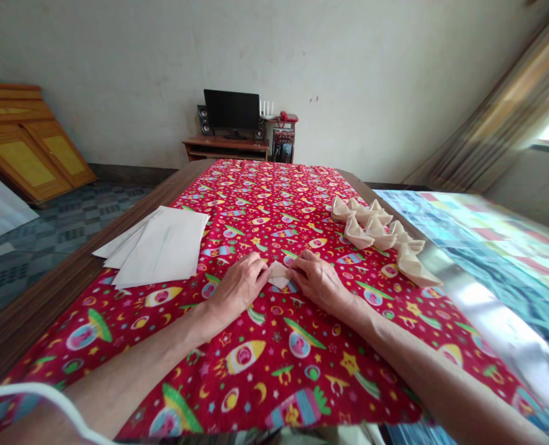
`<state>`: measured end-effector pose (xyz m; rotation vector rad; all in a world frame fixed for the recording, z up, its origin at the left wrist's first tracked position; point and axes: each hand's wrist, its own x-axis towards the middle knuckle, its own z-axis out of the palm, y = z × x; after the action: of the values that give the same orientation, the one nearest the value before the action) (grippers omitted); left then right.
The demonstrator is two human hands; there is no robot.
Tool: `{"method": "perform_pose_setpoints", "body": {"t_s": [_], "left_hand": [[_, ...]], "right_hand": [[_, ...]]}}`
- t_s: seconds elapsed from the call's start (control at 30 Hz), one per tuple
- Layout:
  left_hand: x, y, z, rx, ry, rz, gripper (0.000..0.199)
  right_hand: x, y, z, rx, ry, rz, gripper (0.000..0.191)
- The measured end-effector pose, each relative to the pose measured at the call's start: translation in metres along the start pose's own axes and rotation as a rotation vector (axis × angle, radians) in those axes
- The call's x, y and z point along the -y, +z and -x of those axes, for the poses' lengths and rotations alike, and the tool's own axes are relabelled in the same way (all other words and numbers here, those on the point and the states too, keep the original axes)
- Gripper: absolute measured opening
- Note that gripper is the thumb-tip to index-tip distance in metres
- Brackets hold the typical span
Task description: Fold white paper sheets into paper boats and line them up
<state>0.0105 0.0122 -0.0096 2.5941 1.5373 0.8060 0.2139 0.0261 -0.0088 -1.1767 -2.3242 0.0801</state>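
Note:
A small folded piece of pale paper (280, 275) lies between my two hands, close to the red patterned cloth. My left hand (244, 277) pinches its left side with closed fingers. On the opposite side, my right hand (318, 278) is closed on its right edge. The fingertips partly hide the paper's ends. To the left rests a fanned stack of flat white paper sheets (163, 244). Several folded paper boat-like shapes (376, 232) stand in rows to the right, with one larger piece (415, 266) nearest me.
A red cloth (255, 383) with rockets and stars covers the wooden table (130, 225). Beyond it, a monitor (232, 110) with speakers stands on a small desk (228, 145). A bed-like patterned surface (501, 235) is at right, and a white cable (47, 390) crosses the lower left.

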Motion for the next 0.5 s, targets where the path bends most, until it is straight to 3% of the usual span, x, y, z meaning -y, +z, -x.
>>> {"method": "perform_pose_setpoints", "body": {"t_s": [0.23,0.37,0.5], "left_hand": [[0.0025,-0.0006,0.002,0.003,0.005,0.037,0.013],[0.0038,-0.0014,0.0007,0.005,-0.028,0.003,0.015],[0.0039,-0.0007,-0.0019,0.013,-0.055,0.006,0.017]], "right_hand": [[0.0,0.0032,-0.0008,-0.008,-0.04,0.13,0.023],[0.003,-0.0005,-0.0032,0.049,0.0,0.126,0.018],[0.0026,-0.0008,-0.0046,0.02,-0.017,0.082,0.019]]}}
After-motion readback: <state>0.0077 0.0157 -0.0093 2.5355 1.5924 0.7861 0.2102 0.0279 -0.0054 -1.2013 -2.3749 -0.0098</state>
